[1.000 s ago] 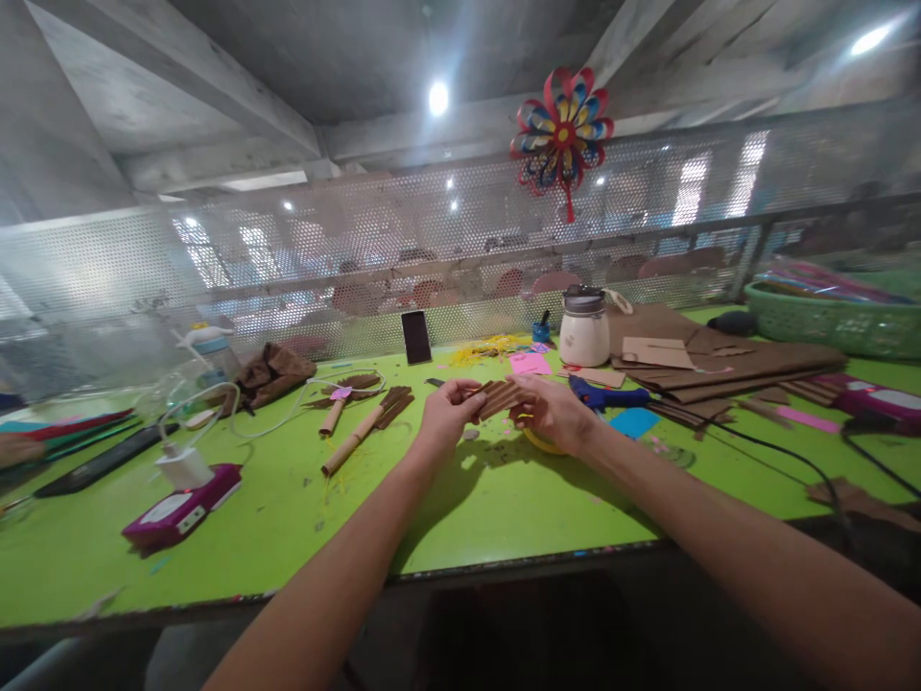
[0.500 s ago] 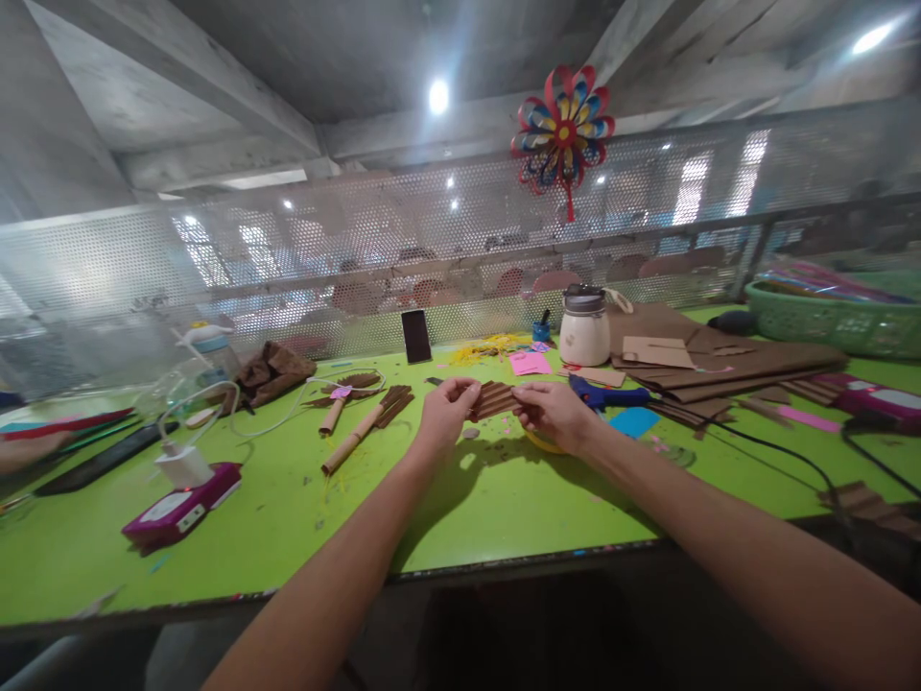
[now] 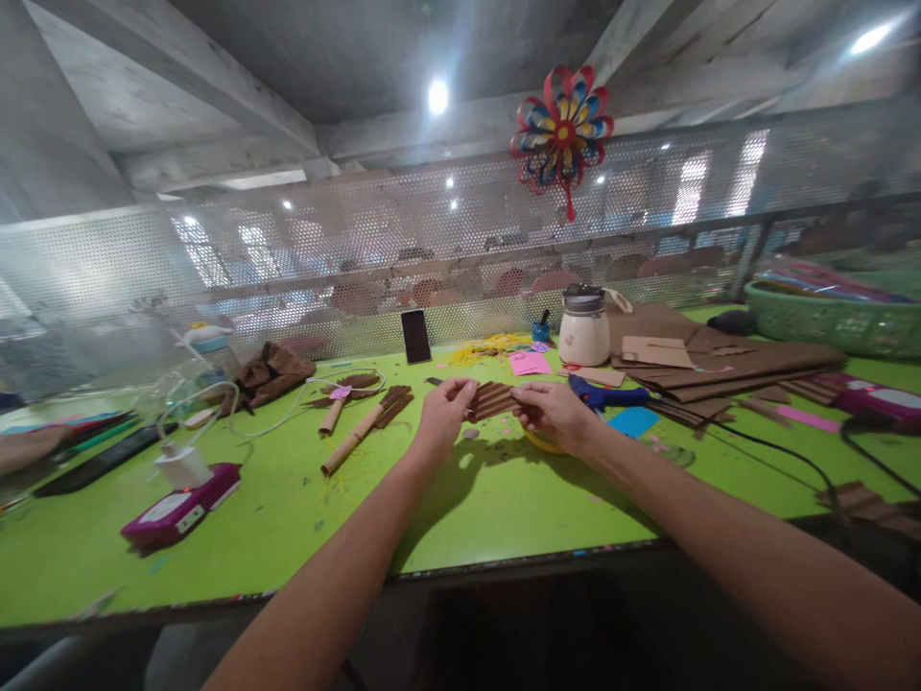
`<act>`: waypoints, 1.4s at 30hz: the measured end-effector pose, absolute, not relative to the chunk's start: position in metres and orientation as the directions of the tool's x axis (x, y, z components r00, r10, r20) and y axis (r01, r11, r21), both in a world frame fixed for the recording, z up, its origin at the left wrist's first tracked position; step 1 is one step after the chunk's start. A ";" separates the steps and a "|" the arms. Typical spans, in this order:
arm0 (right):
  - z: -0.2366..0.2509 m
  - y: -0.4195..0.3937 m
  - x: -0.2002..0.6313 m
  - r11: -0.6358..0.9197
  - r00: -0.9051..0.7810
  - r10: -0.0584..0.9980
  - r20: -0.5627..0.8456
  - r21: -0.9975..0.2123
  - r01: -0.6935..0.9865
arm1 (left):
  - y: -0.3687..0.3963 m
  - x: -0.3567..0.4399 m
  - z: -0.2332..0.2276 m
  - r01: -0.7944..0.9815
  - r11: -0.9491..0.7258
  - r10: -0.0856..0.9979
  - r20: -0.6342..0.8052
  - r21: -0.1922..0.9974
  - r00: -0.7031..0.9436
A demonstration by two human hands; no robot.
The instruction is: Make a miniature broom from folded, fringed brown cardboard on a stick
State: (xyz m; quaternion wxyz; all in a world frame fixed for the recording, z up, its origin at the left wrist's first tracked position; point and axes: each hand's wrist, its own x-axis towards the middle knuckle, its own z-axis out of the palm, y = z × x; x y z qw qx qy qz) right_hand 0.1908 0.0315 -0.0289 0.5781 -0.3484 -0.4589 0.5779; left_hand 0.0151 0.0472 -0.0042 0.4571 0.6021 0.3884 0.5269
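Observation:
A small piece of pleated brown paper [image 3: 493,400] is stretched between my two hands, just above the green table [image 3: 504,523]. My left hand [image 3: 444,413] pinches its left end, and my right hand [image 3: 551,413] pinches the right end. Under the right hand, a yellow round thing [image 3: 543,442] is mostly hidden. Beside that hand lies a blue glue gun [image 3: 608,394] with a black cord, near a blue paper piece [image 3: 633,421]. Left of my hands rest a rolled brown paper tube with pleated paper [image 3: 354,440] and a shorter tube with a fan-like top [image 3: 333,416].
A phone [image 3: 415,337] and a white jar [image 3: 584,331] stand at the back. Brown paper sheets [image 3: 726,360] and a green basket [image 3: 827,321] are at right. A purple power strip [image 3: 179,513] with a charger lies at left, near another person's hand [image 3: 33,449].
My hands and the pleated paper stay almost still. At the far left, the other person's hand has shifted, and the red item near it appears moved.

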 end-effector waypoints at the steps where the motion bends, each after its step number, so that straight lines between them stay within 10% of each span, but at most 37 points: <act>1: -0.029 0.032 0.191 0.089 -0.089 0.988 0.128 -0.933 -0.348 | 0.048 0.015 -0.005 -0.011 -0.279 0.949 0.278 0.960 0.147; 13: -0.029 0.031 0.189 0.087 -0.078 0.990 0.120 -0.939 -0.333 | 0.053 0.016 -0.008 -0.057 -0.262 0.950 0.268 0.963 0.163; 18: -0.025 0.027 0.189 0.319 0.067 0.946 0.317 -0.947 -0.034 | 0.050 0.015 -0.005 -0.083 -0.225 0.961 0.235 0.971 0.142; 22: -0.022 0.020 0.186 0.667 -0.050 0.709 0.703 -0.647 0.369 | 0.050 0.013 -0.003 -0.112 -0.150 0.979 0.163 0.982 0.118; 26: -0.026 0.018 0.182 0.724 -0.142 0.588 0.796 -0.439 0.532 | 0.053 0.011 -0.003 -0.129 -0.079 0.985 0.098 0.988 0.142; 42: -0.026 0.023 0.184 0.578 -0.042 0.782 0.622 -0.698 0.424 | 0.047 0.012 -0.002 -0.166 -0.043 0.952 0.091 0.985 0.293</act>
